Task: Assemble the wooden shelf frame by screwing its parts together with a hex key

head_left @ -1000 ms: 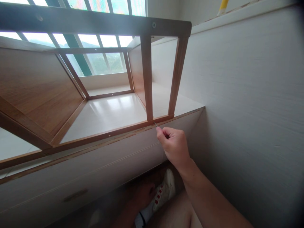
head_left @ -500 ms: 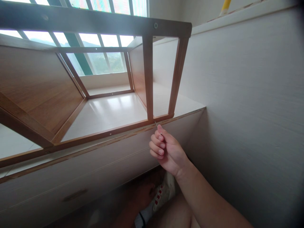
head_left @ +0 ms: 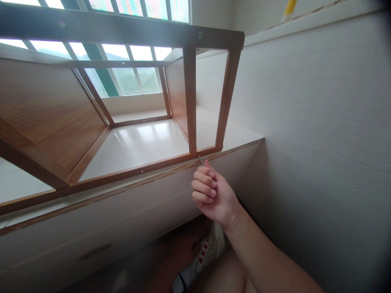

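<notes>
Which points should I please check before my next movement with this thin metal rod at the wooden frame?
1. Grip on the metal rod: ok, the right hand is closed round it.
2. Rod at the lower bar: ok, it reaches the bar close to the foot of the upright.
3. Tip seated in a fastener: cannot tell, too small to see.
4. Left hand steadying the wooden frame: not ok, it is low, beside the shoe.
5. Round fitting in the upper bar tight: cannot tell, only its face shows.
</notes>
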### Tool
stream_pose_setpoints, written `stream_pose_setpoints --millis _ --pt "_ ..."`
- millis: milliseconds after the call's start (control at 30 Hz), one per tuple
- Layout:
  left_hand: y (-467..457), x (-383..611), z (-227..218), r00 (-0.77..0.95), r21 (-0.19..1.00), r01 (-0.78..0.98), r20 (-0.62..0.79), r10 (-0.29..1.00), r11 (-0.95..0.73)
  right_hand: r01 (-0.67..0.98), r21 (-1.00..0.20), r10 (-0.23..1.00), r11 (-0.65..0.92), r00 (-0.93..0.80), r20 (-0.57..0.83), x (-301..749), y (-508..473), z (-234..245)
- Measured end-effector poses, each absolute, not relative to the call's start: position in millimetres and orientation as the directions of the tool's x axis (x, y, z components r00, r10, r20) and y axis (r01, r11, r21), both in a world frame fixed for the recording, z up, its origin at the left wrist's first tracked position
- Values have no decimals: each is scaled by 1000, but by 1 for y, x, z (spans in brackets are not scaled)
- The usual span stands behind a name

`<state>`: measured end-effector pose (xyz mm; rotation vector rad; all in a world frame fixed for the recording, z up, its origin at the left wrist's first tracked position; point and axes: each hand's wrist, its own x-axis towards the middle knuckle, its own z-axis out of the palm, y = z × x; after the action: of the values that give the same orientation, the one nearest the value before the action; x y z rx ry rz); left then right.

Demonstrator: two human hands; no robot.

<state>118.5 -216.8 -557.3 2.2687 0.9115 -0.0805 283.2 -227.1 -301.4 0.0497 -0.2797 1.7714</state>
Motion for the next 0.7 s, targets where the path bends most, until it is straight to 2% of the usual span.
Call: stream_pose_setpoints --millis 133,233,300,367,433,533,600,633,667,700 --pt "-222 117 -542 745 545 644 -286 603 -537 -903 -422 990 -80 -121 72 282 -224 -300" --pt "-222 121 -516 764 542 625 -281 581 -561 -787 -615 998 52 65 1 284 -221 -305" --pt "-222 124 -484 801 548 582 -258 540 -601 -654 -739 974 164 224 18 287 -219 -311" --pt "-223 124 -441 873 592 468 -196 446 -656 -443 -860 927 255 364 87 293 -219 -318" --pt "-225 116 -391 914 623 337 -36 405 -706 -161 -940 866 301 459 198 302 -221 -326" --pt "-223 86 -326 787 521 225 401 469 -823 204 -932 790 301 494 363 312 -223 -333" --pt "-216 59 -297 565 366 316 669 483 -875 302 -904 768 303 484 419 314 -224 -336" --pt "-211 47 -288 443 317 413 749 493 -854 313 -898 762 309 483 430 313 -224 -337" --pt "-206 35 -281 362 301 504 777 514 -810 310 -897 758 314 486 434 312 -224 -338" --pt "-200 26 -277 359 253 549 790 498 -797 302 -899 755 317 493 432 310 -224 -339"
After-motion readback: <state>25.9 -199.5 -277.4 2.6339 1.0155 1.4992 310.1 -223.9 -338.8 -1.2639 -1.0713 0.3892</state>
